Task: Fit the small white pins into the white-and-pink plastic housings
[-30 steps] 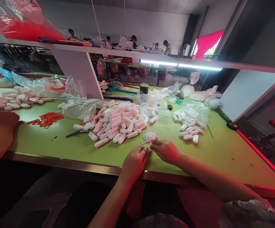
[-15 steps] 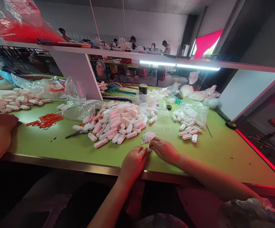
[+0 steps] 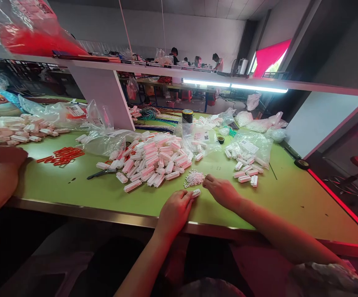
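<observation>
My left hand [image 3: 176,208] is closed on one end of a white plastic connector housing [image 3: 196,193] close to the table's front edge. Beside the small pile of tiny white pegs [image 3: 194,178] is my right hand [image 3: 221,190], its fingertips pinched together at the pile's right side. Whatever sits in that pinch, if anything, is too small to make out. Behind my left hand rises a big heap of similar white housings [image 3: 154,159], tinted pink by the light. A smaller group of housings [image 3: 247,170] lies to the right, by a clear plastic bag [image 3: 256,142].
At the left a co-worker's hand [image 3: 4,165] rests near orange-red plastic strips [image 3: 62,156]. Dark scissors [image 3: 100,174] lie left of the heap. Rolls of black tape [image 3: 301,163] and a tall black roll [image 3: 187,116] stand on the green table [image 3: 277,206]. A shelf [image 3: 154,68] spans the back.
My right hand has moved away from the housing, slightly right and up toward the peg pile's edge. More of the housing shows in my left hand, which stays in place.
</observation>
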Motion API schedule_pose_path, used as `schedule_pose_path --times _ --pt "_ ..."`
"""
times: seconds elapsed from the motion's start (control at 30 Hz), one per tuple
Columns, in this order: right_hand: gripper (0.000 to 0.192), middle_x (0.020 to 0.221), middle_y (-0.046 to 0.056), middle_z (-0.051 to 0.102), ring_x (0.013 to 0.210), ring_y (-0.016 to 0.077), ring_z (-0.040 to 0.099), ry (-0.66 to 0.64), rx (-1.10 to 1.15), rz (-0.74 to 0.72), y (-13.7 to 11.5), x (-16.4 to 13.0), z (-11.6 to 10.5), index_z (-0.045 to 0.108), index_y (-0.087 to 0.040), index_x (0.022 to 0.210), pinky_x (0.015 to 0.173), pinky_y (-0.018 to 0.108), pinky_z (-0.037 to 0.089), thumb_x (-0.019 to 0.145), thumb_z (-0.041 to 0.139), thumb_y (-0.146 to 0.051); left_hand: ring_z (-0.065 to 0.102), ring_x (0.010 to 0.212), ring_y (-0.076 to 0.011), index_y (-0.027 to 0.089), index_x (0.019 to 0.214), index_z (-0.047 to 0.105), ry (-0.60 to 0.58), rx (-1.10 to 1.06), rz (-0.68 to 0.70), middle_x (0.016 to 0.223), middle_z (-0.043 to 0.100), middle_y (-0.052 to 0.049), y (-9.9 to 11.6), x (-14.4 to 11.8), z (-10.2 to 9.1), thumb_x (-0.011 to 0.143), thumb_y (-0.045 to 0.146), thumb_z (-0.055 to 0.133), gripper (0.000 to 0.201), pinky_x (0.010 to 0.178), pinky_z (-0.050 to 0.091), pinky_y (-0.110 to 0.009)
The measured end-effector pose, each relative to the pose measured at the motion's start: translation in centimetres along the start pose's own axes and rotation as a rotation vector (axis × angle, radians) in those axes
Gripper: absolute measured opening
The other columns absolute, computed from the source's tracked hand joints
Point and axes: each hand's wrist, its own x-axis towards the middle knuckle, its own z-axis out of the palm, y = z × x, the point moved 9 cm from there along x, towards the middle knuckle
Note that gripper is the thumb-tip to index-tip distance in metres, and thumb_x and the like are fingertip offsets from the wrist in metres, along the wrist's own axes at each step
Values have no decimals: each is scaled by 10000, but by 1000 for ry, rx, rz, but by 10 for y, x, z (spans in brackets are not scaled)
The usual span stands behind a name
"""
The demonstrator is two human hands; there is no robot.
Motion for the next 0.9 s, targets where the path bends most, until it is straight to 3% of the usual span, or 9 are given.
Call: schedule_pose_path --times 0.17,0.33,0.47,0.9 --pt "199 1030 68 634 674 149 587 -69 44 32 19 0 11 646 -182 941 603 267 385 967 469 -94 654 899 -227 188 1114 692 -8 6 6 990 691 -89 -1 -1 1 1004 268 494 240 806 554 -355" --pt "139 1011 61 644 881 174 634 -11 253 76 30 2 5 664 -177 978 778 277 448 953 536 -130 652 900 -226 191 1122 685 -7 0 9 1002 691 -90 -2 -2 2 995 240 494 234 798 556 -352" --pt "106 951 47 641 881 176 626 20 336 111 40 1 4 676 -180 910 805 293 455 911 586 -124 648 900 -216 202 1130 679 -5 7 16 998 689 -80 -1 -2 2 998 242 491 233 801 549 -336" --pt "118 951 37 639 879 170 618 -17 399 122 38 0 8 668 -177 889 823 299 460 868 602 -81 648 891 -213 205 1122 682 -5 -4 10 996 690 -83 -1 -2 1 1001 245 482 237 794 544 -332"
